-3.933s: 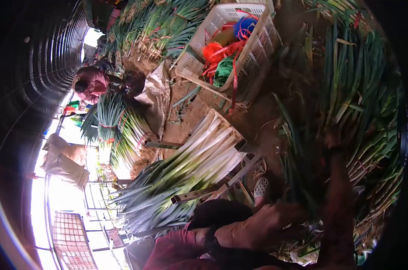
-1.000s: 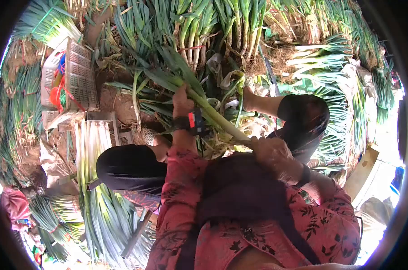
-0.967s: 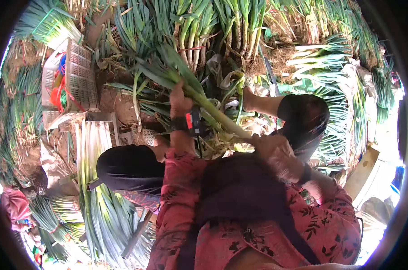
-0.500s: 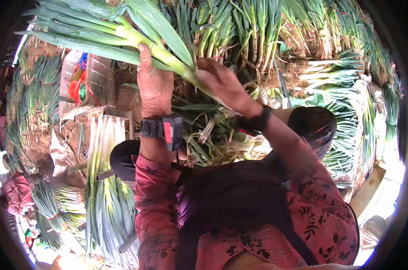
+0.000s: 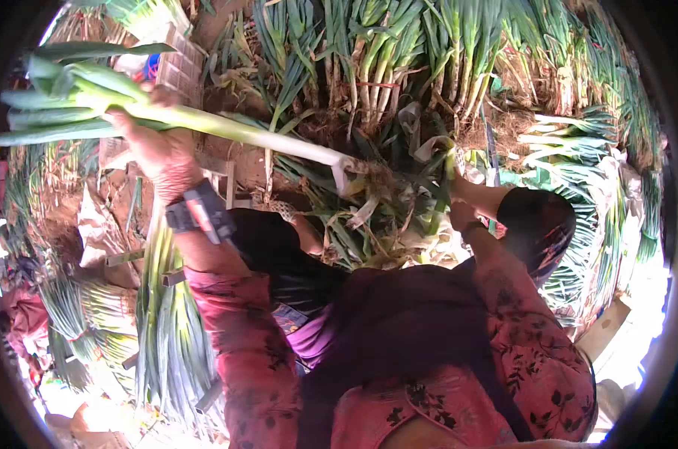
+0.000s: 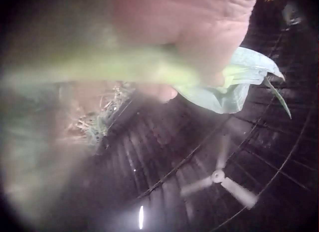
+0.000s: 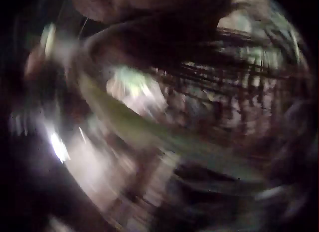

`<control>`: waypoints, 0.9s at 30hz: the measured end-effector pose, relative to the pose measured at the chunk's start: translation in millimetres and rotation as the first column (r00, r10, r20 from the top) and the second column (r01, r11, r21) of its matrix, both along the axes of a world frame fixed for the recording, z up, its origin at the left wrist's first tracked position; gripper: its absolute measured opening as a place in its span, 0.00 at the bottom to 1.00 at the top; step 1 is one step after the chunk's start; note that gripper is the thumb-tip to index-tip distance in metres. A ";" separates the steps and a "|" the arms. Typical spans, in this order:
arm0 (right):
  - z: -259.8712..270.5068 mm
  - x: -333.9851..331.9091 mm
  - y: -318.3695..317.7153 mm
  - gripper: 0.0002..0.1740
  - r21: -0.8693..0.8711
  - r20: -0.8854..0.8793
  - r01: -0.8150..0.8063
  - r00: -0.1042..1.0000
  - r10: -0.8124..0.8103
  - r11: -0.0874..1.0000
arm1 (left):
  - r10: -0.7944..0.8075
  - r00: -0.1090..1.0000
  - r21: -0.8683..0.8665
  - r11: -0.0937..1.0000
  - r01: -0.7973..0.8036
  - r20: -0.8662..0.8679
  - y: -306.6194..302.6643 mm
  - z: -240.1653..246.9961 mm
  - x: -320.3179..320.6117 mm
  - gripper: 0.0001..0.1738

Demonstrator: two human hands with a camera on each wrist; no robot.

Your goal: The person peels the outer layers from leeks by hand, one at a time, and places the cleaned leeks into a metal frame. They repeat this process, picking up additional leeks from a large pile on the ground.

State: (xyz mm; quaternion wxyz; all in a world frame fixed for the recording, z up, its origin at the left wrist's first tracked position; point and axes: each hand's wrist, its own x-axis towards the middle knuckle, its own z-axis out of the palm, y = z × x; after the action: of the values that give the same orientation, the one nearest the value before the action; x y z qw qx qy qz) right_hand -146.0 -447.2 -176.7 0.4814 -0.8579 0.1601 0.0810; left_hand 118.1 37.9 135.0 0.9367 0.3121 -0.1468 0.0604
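In the head view my left hand (image 5: 163, 153) grips a long leek (image 5: 241, 133) where the stalk meets its leaves. The green leaves fan out past the hand to the left, and the white shank points right, ending in roots (image 5: 372, 178). Close up in the left wrist view, fingers and thumb wrap the pale green stalk (image 6: 99, 67). My right hand (image 5: 462, 215) is low beside the right knee, small and partly shadowed, apart from the leek. A curved yellow-green leaf strip (image 7: 124, 122) trails from its curled fingers in the blurred right wrist view.
Upright leeks (image 5: 384, 67) stand in rows ahead. Peeled leaves (image 5: 361, 224) litter the ground between my feet. Cleaned leeks (image 5: 163, 322) lie on a stand at left, below a plastic crate (image 5: 180, 69). More leeks (image 5: 571, 217) are laid at right. Another person (image 5: 25, 314) is at far left.
Half a second ago both hands were on the leek. The left hand has carried it left; the right has pulled away down and right, and the white shank now shows bare.
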 end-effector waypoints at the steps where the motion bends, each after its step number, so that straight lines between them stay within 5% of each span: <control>1: 29.5 10.6 -1.3 0.20 -0.466 -0.318 -0.522 0.852 0.416 0.714 | 0.080 0.997 0.049 0.996 -0.079 -0.005 10.1 -0.6 -4.2 0.40; 2: 59.6 11.0 5.4 0.20 -0.546 -0.723 -0.837 0.495 0.481 0.041 | 0.019 0.998 0.005 1.000 -0.018 -0.057 12.5 -2.5 -3.5 0.41; 4: 95.0 48.8 39.7 0.21 -0.603 -0.360 -0.472 0.880 0.309 0.643 | 0.036 0.999 0.031 0.999 -0.037 0.028 8.9 -17.5 7.5 0.41; 5: 103.5 66.8 56.2 0.23 -0.360 -0.038 -0.287 0.955 0.294 0.887 | 0.052 0.995 0.070 0.996 -0.058 0.084 9.1 -26.1 4.3 0.40; 6: 112.6 87.6 72.6 0.25 -0.009 0.258 -0.137 0.957 0.135 0.991 | 0.027 0.999 0.061 0.998 -0.029 0.041 7.8 -26.5 2.4 0.37; 8: 160.5 119.4 117.8 0.26 0.021 0.328 -0.297 0.904 0.274 0.955 | 0.133 0.990 0.092 0.988 -0.128 -0.053 6.8 -31.1 4.5 0.38; 9: 192.2 125.9 143.1 0.25 -0.183 0.465 -0.404 0.768 0.441 0.896 | 0.246 0.959 0.132 0.964 -0.229 -0.139 6.5 -35.5 5.5 0.39; 10: 211.5 127.7 163.2 0.25 -0.393 0.542 -0.459 0.585 0.604 0.797 | 0.181 0.964 0.093 0.982 -0.165 -0.197 19.1 -45.6 12.6 0.36; 11: 210.2 130.6 172.6 0.25 -0.396 0.537 -0.458 0.588 0.605 0.796 | 0.177 0.963 0.089 0.983 -0.162 -0.201 29.5 -55.2 14.6 0.36; 13: 210.6 136.4 184.9 0.22 -0.710 0.315 -0.460 0.468 0.826 0.532 | 0.033 0.980 0.050 0.998 -0.023 -0.199 47.5 -68.7 15.8 0.26; 17: 237.8 119.3 194.3 0.19 -0.540 0.564 -0.428 0.456 0.689 0.725 | 0.023 0.952 -0.022 0.999 -0.031 -0.306 72.5 -73.1 7.5 0.20; 24: 272.9 108.6 208.6 0.14 -0.476 0.569 -0.424 0.519 0.638 0.770 | 0.214 0.890 0.001 0.972 -0.233 -0.403 35.3 -64.6 -2.5 0.14; 26: 272.0 99.6 219.9 0.12 -0.384 0.745 -0.513 0.319 0.586 0.768 | 0.197 0.875 -0.037 0.971 -0.237 -0.442 40.8 -66.3 2.4 0.14; 27: 276.2 93.6 219.4 0.12 -0.384 0.746 -0.510 0.319 0.585 0.769 | 0.195 0.876 -0.037 0.971 -0.235 -0.441 44.0 -67.5 2.1 0.14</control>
State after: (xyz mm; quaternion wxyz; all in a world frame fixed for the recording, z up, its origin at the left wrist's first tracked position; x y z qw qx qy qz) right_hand -52.4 -227.8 99.4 0.4060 -0.8074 -0.3855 -0.1863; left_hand 120.2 81.9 67.5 0.9463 0.2897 0.1037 0.0995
